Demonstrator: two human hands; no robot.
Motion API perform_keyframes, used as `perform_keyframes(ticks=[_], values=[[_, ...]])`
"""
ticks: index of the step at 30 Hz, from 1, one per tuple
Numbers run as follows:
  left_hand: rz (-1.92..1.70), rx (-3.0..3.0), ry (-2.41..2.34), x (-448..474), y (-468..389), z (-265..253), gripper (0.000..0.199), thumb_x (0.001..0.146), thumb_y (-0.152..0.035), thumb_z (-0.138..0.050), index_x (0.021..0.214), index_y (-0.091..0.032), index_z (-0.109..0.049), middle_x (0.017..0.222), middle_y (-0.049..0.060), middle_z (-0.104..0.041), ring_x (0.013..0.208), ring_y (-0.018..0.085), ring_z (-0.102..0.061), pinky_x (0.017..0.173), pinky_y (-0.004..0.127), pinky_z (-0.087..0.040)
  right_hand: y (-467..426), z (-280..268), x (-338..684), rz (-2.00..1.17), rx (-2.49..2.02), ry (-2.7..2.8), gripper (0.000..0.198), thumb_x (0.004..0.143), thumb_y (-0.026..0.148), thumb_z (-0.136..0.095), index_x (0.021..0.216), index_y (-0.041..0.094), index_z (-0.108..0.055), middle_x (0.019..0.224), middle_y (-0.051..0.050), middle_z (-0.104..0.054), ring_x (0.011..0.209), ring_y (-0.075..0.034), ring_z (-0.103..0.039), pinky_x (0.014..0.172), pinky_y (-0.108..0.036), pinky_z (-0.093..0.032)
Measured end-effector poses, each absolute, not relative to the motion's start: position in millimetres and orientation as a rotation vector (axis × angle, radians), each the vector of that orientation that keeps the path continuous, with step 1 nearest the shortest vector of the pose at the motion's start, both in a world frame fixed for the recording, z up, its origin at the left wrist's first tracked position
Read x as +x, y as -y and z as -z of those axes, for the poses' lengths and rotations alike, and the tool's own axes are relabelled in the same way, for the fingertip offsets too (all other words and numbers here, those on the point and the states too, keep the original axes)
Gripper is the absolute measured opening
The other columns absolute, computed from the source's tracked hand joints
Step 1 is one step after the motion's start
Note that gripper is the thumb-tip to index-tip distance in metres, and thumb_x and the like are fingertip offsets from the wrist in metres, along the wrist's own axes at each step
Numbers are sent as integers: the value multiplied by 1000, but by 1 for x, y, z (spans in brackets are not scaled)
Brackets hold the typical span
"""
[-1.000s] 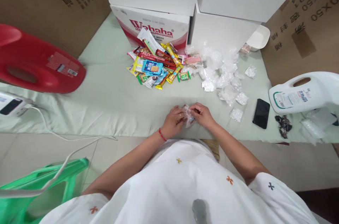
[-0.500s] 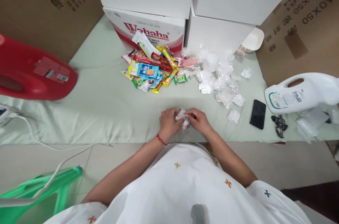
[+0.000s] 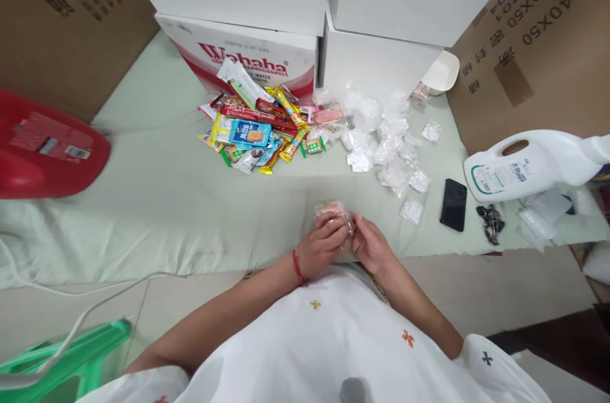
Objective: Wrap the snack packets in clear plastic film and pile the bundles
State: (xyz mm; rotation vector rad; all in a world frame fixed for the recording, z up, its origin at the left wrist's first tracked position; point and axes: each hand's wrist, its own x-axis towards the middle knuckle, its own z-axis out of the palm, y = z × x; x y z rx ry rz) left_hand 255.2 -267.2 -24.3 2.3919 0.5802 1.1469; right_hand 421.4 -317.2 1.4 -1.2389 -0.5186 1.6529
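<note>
Near the front edge of the cloth-covered table, my left hand is closed around a small clear plastic packet with something pinkish inside. My right hand pinches the packet's right end between thumb and fingers. Part of the packet is hidden behind my left fingers. Beyond my hands lies a heap of wrapped snacks in several colours. To its right is a pile of crumpled clear plastic packets, and one small packet lies apart from it.
A black phone, keys and a white detergent bottle lie on the right. A red jug is at left. White boxes and a Wahaha carton stand behind. A green stool is on the floor.
The packet has turned in my hands, and its pinkish content now shows above my left fingers. My left hand has rolled over and come nearer my body. The view has shifted slightly.
</note>
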Motion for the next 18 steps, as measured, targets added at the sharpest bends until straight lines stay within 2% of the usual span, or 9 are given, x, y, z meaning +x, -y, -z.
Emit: perform_keyframes(ticks=[3, 7, 10, 13, 15, 18], values=[[-983, 2456, -391, 261, 269, 28, 23, 102, -19, -48, 115, -22, -66, 113, 6, -76, 118, 18, -67, 117, 43, -48, 322, -8, 420, -1549, -1278, 451, 37, 82, 57, -77, 92, 25, -63, 94, -4, -70, 85, -20, -66, 73, -29, -56], [-908, 2492, -182, 269, 273, 20, 26, 101, -15, -48, 111, -25, -70, 112, 5, -77, 121, 16, -67, 117, 36, -49, 325, -22, 425, -1541, -1265, 414, 34, 78, 48, -84, 95, 25, -66, 92, -2, -70, 85, -18, -66, 78, -29, -56], [-1122, 2514, -192, 264, 270, 9, 25, 94, -12, -55, 113, -23, -67, 115, 8, -75, 132, 21, -61, 116, 44, -50, 310, -38, 451, -1358, -1287, 514, 33, 77, 43, -87, 98, 25, -70, 95, -1, -73, 87, -19, -67, 83, -31, -57], [-1231, 2436, -448, 245, 259, 5, 32, 86, -7, -56, 115, -18, -64, 119, 15, -68, 137, 30, -54, 109, 52, -53, 262, -49, 511, -1030, -1260, 582, 28, 78, 38, -86, 100, 25, -72, 103, -2, -75, 93, -19, -69, 87, -34, -58], [-1197, 2382, -662, 226, 252, 9, 33, 84, -2, -54, 111, -18, -63, 119, 16, -64, 134, 30, -55, 103, 50, -57, 210, -48, 566, -810, -1247, 575, 26, 75, 29, -86, 94, 23, -70, 96, -2, -75, 87, -18, -70, 83, -34, -59], [-1108, 2343, -888, 197, 249, 24, 31, 86, 1, -51, 106, -20, -62, 113, 12, -65, 122, 27, -61, 97, 46, -58, 120, -38, 642, -573, -1430, 430, 18, 77, 21, -79, 79, 19, -62, 72, 1, -66, 68, -15, -66, 66, -30, -59]])
